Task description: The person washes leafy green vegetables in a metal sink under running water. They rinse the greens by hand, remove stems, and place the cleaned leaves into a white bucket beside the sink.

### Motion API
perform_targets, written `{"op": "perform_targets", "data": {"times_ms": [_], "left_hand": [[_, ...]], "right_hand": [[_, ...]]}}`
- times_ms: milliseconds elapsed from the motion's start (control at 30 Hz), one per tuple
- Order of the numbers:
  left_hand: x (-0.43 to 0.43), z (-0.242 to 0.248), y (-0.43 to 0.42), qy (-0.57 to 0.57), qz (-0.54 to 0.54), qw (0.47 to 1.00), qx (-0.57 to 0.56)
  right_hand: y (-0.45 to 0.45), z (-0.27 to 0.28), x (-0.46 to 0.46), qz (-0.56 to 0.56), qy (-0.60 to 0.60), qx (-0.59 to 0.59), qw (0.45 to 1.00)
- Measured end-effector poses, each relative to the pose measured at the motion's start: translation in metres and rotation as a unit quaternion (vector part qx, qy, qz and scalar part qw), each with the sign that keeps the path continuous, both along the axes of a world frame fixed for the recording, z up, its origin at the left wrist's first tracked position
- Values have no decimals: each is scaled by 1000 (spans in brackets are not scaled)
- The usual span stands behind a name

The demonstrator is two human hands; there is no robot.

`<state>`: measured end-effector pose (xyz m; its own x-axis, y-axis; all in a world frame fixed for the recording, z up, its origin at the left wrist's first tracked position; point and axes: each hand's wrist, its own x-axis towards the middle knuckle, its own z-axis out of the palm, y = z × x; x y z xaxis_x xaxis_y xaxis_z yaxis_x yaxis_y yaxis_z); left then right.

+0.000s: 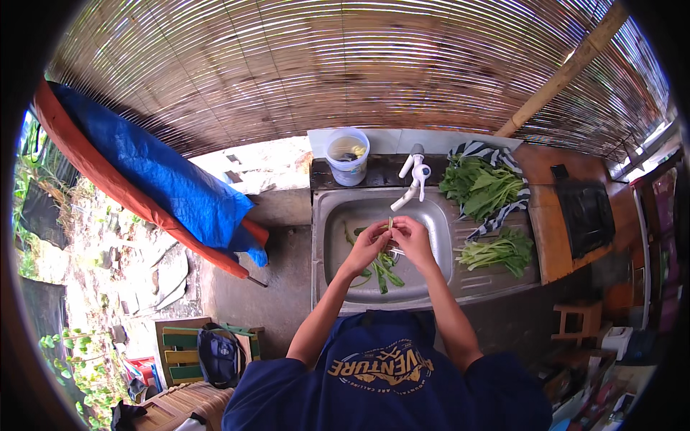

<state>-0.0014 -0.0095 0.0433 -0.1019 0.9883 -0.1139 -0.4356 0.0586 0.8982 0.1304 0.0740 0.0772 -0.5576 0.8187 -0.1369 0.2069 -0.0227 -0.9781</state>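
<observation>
Over a stainless steel sink basin (pixel 335 253), my left hand (pixel 368 245) and my right hand (pixel 414 238) meet with their fingertips together. Pinched between them is a short pale green stem piece (pixel 391 222). Beneath my hands, loose cut greens (pixel 384 273) lie on the basin floor, partly covered by my wrists. A white faucet (pixel 416 178) stands just beyond my fingers, its spout angled toward the basin. To the right, a pile of leafy greens (pixel 482 186) rests on a striped black-and-white cloth or bag (pixel 488 225). A smaller bunch of greens (pixel 498 252) lies on the ribbed drainboard (pixel 458 275).
Behind the basin's left rear corner stands a translucent plastic bucket (pixel 347 161) with things inside. A blue and orange tarpaulin (pixel 156 178) hangs at left. A black item (pixel 585 218) sits on the wooden counter (pixel 550 242) at right. A bamboo-slat screen (pixel 345 70) rises behind.
</observation>
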Motion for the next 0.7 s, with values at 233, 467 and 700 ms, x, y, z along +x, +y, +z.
{"op": "perform_targets", "data": {"times_ms": [233,467,700], "left_hand": [[-12,-28,15,-36,99,988,-110],[-25,-73,52,-72,45,978,-193],[-5,-89,79,86,80,970,-214]], "right_hand": [[35,53,7,-253,-196,515,795],[83,43,16,-58,-150,354,921],[75,-29,34,-104,-73,265,956]]}}
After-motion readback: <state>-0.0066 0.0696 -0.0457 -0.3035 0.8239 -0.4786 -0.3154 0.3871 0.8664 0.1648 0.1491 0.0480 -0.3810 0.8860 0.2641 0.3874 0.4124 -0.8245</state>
